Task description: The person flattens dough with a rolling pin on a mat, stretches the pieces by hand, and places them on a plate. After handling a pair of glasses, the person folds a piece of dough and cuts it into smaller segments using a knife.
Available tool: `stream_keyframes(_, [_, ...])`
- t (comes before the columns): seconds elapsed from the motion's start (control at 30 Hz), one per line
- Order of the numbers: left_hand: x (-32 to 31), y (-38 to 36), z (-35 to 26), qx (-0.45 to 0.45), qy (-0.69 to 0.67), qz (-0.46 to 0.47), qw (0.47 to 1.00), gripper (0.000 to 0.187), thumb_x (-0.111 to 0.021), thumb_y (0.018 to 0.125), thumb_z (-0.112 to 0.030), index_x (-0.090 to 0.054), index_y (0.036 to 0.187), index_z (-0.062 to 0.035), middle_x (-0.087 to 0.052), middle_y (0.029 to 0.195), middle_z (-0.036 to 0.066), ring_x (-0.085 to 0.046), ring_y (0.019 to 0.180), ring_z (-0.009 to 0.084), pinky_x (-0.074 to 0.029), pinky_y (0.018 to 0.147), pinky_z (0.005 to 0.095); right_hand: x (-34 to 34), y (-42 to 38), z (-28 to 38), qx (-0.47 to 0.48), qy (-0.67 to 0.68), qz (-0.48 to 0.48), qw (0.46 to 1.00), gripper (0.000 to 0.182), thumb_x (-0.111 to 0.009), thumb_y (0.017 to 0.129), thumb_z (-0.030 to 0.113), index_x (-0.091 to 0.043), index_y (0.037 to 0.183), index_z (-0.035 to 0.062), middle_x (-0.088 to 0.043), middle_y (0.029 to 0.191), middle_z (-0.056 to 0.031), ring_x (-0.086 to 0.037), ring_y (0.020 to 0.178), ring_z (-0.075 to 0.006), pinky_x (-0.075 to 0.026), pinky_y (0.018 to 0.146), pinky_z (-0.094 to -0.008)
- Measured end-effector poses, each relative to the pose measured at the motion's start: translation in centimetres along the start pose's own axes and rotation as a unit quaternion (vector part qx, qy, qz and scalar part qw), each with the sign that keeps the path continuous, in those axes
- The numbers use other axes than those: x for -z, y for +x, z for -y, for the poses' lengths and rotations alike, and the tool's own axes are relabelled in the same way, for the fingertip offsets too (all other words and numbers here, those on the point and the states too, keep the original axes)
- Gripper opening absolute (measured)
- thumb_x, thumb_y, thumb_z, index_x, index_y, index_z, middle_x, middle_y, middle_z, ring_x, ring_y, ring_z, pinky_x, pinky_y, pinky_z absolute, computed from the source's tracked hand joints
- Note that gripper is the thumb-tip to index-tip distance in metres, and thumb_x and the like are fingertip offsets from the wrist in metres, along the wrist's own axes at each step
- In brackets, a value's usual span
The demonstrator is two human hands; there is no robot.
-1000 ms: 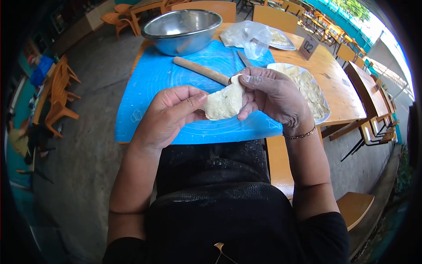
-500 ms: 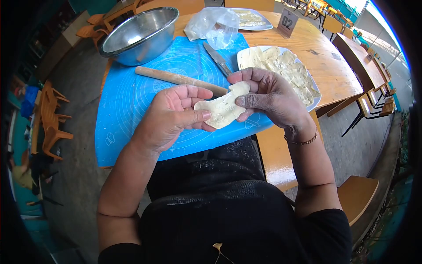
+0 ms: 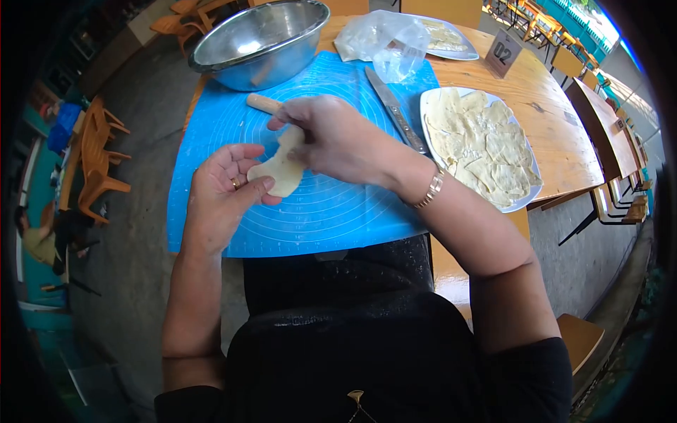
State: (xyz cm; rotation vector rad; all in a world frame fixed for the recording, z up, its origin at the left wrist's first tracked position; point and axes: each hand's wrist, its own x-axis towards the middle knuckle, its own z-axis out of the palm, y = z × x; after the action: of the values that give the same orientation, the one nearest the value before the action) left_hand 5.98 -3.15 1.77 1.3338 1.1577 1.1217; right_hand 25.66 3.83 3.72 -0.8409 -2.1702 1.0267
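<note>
A thin, pale piece of dough (image 3: 282,173) is held in the air over the blue baking mat (image 3: 338,225). My left hand (image 3: 227,182) pinches its lower left edge between thumb and fingers. Turned knuckles-up, my right hand (image 3: 338,137) grips the upper right side, and its fingers partly hide the dough. Behind that hand lies a wooden rolling pin (image 3: 263,103), with only one end showing. A knife (image 3: 396,113) rests on the mat to the right.
A white plate (image 3: 534,171) of overlapping flat dough pieces stands at right. A steel bowl (image 3: 282,60), a plastic bag (image 3: 384,39), another plate (image 3: 465,53) and a number sign (image 3: 503,53) stand further back. Orange chairs (image 3: 99,166) stand at left.
Both hands have moved left with the dough. My right hand has rolled over from showing its thumb to showing its back. The view has shifted, so the table items appear further right.
</note>
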Motion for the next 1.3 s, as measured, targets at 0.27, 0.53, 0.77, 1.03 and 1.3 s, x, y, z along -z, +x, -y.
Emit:
stream_keyframes(0.27, [0.9, 1.9, 2.5, 0.051, 0.193, -0.127, 0.972, 0.042, -0.067, 0.083, 0.007, -0.053, 0.123, 0.0098, -0.068, 0.101, 0.020, -0.070, 0.079, 0.0194, -0.057, 0.057, 0.0265, -2.4, 3.7, -2.9, 0.025, -0.321, -0.051, 0.945, 0.034, -0.066, 0.079, 0.008, -0.066, 0.112, -0.0001, -0.067, 0.099, -0.0231, -0.067, 0.095, -0.0369, -0.054, 0.082, -0.0454])
stream_keyframes(0.53, [2.4, 1.8, 2.0, 0.032, 0.169, -0.088, 0.981, 0.039, -0.067, 0.084, 0.006, -0.055, 0.121, 0.0079, -0.069, 0.098, 0.017, -0.069, 0.079, 0.0160, -0.056, 0.057, 0.0244, -1.7, 1.6, -4.6, 0.000, -0.455, -0.137, 0.880, 0.032, -0.074, 0.079, 0.015, -0.068, 0.109, 0.0056, -0.061, 0.101, -0.0152, -0.059, 0.102, -0.0349, -0.049, 0.090, -0.0439])
stream_keyframes(0.77, [2.5, 4.2, -2.3, -0.169, 0.336, -0.117, 0.919, 0.033, -0.067, 0.084, 0.005, -0.063, 0.116, -0.0002, -0.070, 0.094, 0.009, -0.069, 0.081, 0.0118, -0.055, 0.066, 0.0257, -1.3, 2.9, -5.8, -0.038, -0.486, -0.119, 0.865, 0.026, -0.071, 0.083, 0.017, -0.067, 0.104, 0.0040, -0.063, 0.099, -0.0172, -0.061, 0.100, -0.0353, -0.049, 0.088, -0.0441])
stream_keyframes(1.03, [-1.3, 1.1, -0.2, -0.296, 0.570, 0.042, 0.765, 0.026, -0.067, 0.083, 0.000, -0.067, 0.108, -0.0006, -0.068, 0.096, 0.017, -0.066, 0.082, 0.0336, -0.054, 0.081, 0.0394, -1.0, 2.0, -6.5, -0.074, -0.395, -0.118, 0.908, 0.021, -0.066, 0.086, 0.017, -0.065, 0.101, 0.0018, -0.063, 0.100, -0.0192, -0.062, 0.097, -0.0387, -0.049, 0.087, -0.0468])
stream_keyframes(1.3, [-2.1, -3.7, 1.8, -0.306, 0.452, 0.036, 0.837, 0.033, -0.072, 0.083, -0.008, -0.065, 0.114, 0.0018, -0.069, 0.104, 0.017, -0.068, 0.095, 0.0336, -0.054, 0.082, 0.0391, -0.7, 1.0, -4.3, 0.002, -0.351, -0.142, 0.926, 0.018, -0.065, 0.087, 0.018, -0.064, 0.096, 0.0022, -0.063, 0.097, -0.0194, -0.062, 0.093, -0.0398, -0.050, 0.083, -0.0475])
